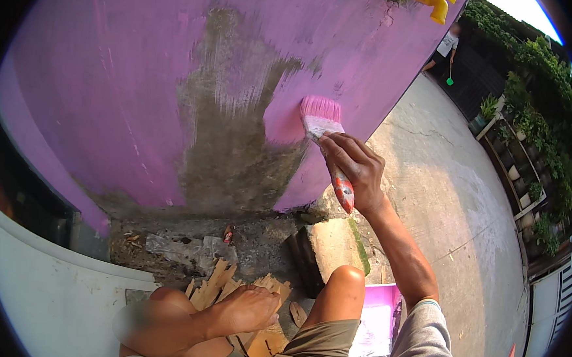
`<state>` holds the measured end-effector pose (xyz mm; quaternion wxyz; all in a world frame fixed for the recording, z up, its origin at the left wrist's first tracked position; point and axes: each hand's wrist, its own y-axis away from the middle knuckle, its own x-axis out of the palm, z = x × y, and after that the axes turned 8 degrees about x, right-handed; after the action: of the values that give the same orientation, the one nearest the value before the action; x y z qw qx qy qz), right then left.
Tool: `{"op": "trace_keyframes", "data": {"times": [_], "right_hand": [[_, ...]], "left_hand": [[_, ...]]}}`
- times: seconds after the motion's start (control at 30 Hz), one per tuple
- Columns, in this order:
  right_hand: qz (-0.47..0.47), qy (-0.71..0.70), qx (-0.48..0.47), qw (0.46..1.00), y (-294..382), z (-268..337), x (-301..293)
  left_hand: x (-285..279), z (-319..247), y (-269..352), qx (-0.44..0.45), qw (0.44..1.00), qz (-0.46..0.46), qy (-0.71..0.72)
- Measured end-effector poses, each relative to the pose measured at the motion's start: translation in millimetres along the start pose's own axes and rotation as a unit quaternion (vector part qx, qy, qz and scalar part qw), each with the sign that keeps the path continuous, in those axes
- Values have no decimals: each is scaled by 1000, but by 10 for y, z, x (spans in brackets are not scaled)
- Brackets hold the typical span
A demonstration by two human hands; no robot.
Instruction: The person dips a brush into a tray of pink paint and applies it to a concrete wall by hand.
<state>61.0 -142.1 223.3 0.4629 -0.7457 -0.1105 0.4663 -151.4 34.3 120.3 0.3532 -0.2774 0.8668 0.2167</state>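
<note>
My right hand [353, 165] grips a flat paintbrush [317, 124] by its paint-spotted, red-ended handle. The brush's pink-coated bristles lie against a pinkish-purple painted wall [143, 96]. Just left of the bristles, a grey-brown patch [224, 140] of the wall shows bare or thinly streaked. My left hand [251, 308] is loosely curled in front of my bent left knee, with nothing visible in it. By my right knee sits a paint tray [375, 326] holding pale pink paint, partly hidden by my leg and sleeve.
A concrete block [338, 248] stands close to the wall's base. Broken wood pieces [215, 284] lie beneath my left hand. At left is a white panel [53, 282]. A yellow tap [434, 5] juts from the wall. Far off on the concrete pavement [442, 188] stands a person [447, 45].
</note>
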Motion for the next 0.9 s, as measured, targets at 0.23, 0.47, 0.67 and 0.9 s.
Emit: {"op": "trace_keyframes", "data": {"times": [0.23,0.47,0.67,0.9], "right_hand": [[-207,53,-41,976,-706,-277,-493],[35,-34,32,998,165,18,108],[35,-52,39,997,81,-215,-90],[-223,50,-13,973,-655,-218,-402]], "left_hand": [[53,-42,-23,12,1000,22,-19],[-5,-113,-27,-9,1000,15,-23],[-385,-361,-311,146,972,-66,175],[-1161,-1154,-294,352,617,206,673]]}}
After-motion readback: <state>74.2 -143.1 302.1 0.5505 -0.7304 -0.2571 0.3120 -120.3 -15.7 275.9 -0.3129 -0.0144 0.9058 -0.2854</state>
